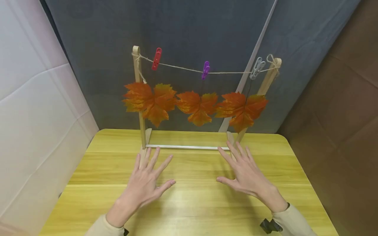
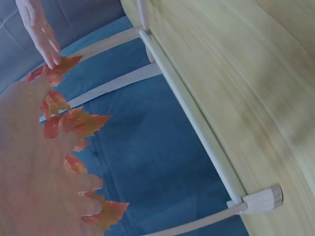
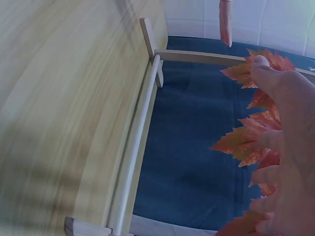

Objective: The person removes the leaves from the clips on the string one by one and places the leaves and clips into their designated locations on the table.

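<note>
Three orange maple leaves hang in a row from a string (image 1: 183, 68) on a wooden frame: a left leaf (image 1: 152, 103), a smaller middle leaf (image 1: 197, 107) and a right leaf (image 1: 242, 109). A red clothespin (image 1: 157, 59), a purple clothespin (image 1: 205, 70) and a pale grey clothespin (image 1: 257, 68) sit on the string above them. My left hand (image 1: 143, 185) is spread with straight fingers in front of the frame's left foot. Likewise spread, my right hand (image 1: 246, 173) is in front of the right foot. Neither holds anything.
The frame's left post (image 1: 137, 70) and right post (image 1: 269, 77) rise near the back of the yellow wooden table (image 1: 189, 203). A white rod (image 1: 189, 147) joins them low down. Behind stands a dark grey cloth (image 1: 189, 29), with a white cloth left and a brown one right.
</note>
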{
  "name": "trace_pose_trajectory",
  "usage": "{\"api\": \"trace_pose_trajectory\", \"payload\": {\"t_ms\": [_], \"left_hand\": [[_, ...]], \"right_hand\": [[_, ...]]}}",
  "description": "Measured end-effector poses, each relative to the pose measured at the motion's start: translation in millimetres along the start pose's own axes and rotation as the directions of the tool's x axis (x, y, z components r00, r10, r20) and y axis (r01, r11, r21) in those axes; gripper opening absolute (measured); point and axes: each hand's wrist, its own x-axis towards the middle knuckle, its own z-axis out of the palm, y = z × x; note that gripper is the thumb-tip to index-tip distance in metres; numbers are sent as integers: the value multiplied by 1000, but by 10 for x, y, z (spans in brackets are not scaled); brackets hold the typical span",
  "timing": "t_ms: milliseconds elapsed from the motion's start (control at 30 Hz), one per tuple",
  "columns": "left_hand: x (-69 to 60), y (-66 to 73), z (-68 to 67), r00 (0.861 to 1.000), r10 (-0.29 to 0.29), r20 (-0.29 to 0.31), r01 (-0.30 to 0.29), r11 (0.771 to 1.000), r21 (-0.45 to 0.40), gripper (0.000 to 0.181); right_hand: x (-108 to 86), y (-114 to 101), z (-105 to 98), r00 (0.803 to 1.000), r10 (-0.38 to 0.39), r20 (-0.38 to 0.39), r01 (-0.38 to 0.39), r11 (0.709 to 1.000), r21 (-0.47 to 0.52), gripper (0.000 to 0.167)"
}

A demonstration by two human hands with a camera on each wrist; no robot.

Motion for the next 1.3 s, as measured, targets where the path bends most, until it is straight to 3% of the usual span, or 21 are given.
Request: {"api": "trace_pose_trajectory", "payload": {"t_ms": [233, 567, 767, 933, 1100, 1300], "left_hand": [[89, 67, 3, 999, 22, -30, -22, 1000, 2, 74], [319, 67, -147, 999, -18, -26, 17, 1000, -21, 78], [492, 173, -184, 999, 18, -41, -19, 999, -44, 80], [630, 292, -169, 994, 80, -75, -86, 993, -80, 80], [785, 368, -144, 972, 156, -176, -175, 980, -99, 76], [1007, 496, -184, 940, 204, -274, -246, 960, -131, 72]], "right_hand": [[31, 39, -127, 1000, -10, -4, 9, 1000, -9, 97], [101, 102, -364, 998, -30, -51, 27, 998, -50, 98], [78, 177, -524, 994, 7, -107, -15, 997, -74, 99], [71, 236, -631, 985, 4, -171, -19, 996, -86, 100], [88, 289, -696, 957, -47, -288, 21, 996, -92, 91], [164, 335, -768, 885, -115, -452, 71, 991, -113, 85]]}}
